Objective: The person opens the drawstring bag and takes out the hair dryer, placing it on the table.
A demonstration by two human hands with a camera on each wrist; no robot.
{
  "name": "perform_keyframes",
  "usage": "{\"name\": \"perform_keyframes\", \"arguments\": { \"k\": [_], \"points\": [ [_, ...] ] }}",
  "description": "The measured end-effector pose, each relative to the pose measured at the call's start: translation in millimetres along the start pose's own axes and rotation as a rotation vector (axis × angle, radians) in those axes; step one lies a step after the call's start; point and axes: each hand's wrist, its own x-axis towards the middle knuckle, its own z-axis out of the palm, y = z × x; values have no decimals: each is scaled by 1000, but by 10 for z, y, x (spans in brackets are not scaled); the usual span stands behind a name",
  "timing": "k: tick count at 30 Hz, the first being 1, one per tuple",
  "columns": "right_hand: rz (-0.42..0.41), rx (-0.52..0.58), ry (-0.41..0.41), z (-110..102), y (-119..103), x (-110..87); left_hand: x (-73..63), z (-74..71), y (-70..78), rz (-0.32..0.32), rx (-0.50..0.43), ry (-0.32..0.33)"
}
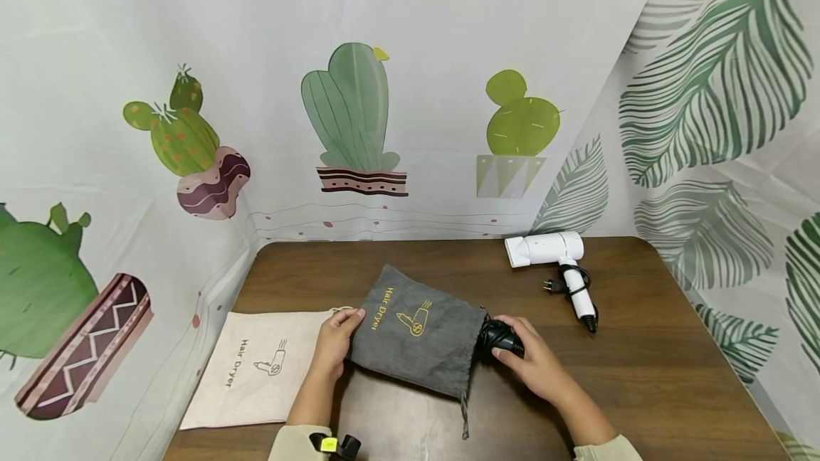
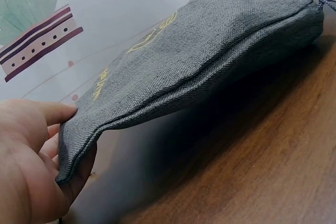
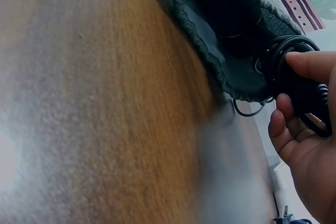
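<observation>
A dark grey drawstring bag (image 1: pixel 442 347) printed "Hair Dryer" in yellow hangs tilted just above the table, its bottom toward the left. My left hand (image 1: pixel 334 343) pinches the closed bottom end, thumb on top and fingers beneath, as the left wrist view shows. At the bag's mouth, my right hand (image 1: pixel 534 361) grips the black handle of a hair dryer (image 1: pixel 502 337). A black cord (image 3: pixel 273 59) is wound around that handle. The right wrist view looks into the open mouth; the dryer's other end is hidden in the dark interior.
A cream drawstring bag (image 1: pixel 256 368), also printed "Hair Dryer", lies flat at the left, partly behind my left forearm. At the back right lies a white hair dryer (image 1: pixel 551 247) with its black cord and plug. Printed cloth (image 1: pixel 435 91) hangs behind the wooden table (image 1: pixel 640 347).
</observation>
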Motion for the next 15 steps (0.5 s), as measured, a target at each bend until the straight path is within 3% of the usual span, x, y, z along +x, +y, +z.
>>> {"name": "perform_keyframes", "arguments": {
  "k": [15],
  "points": [
    [-21,1,22,-11,-12,2,23,-57,29,-5,-5,21]
  ]
}}
